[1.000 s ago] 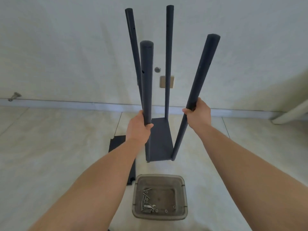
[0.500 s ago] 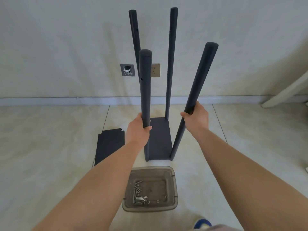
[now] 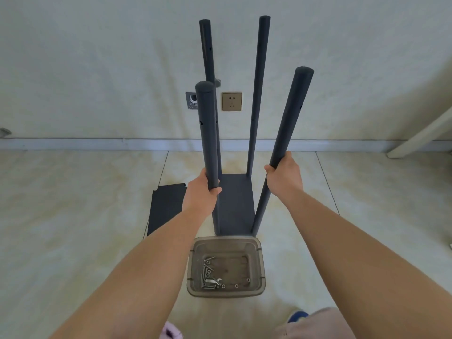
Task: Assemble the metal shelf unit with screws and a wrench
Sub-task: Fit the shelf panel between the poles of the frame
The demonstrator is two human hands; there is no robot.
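A dark metal shelf unit stands on the tiled floor: a flat shelf plate (image 3: pixel 236 204) with four upright posts at its corners. My left hand (image 3: pixel 204 189) grips the near left post (image 3: pixel 208 133) about halfway up. My right hand (image 3: pixel 283 174) grips the near right post (image 3: pixel 291 118), which leans to the right. The two far posts (image 3: pixel 259 94) rise toward the wall. A second dark shelf plate (image 3: pixel 166 206) lies flat on the floor to the left. Just in front of the unit sits a translucent grey tray (image 3: pixel 258 289) holding several screws (image 3: pixel 206 272) and a small wrench (image 3: pixel 212 281).
The wall runs close behind the unit, with a gold power socket (image 3: pixel 231 101) and a small metal bracket (image 3: pixel 191 100). A white slanted board (image 3: pixel 420 138) leans at the far right. My shoes (image 3: pixel 297 315) show at the bottom edge.
The view has dropped and pulled back, so the unit and tray appear more centred. Both hands keep their grip on the near posts; the unit has shifted slightly on the floor.
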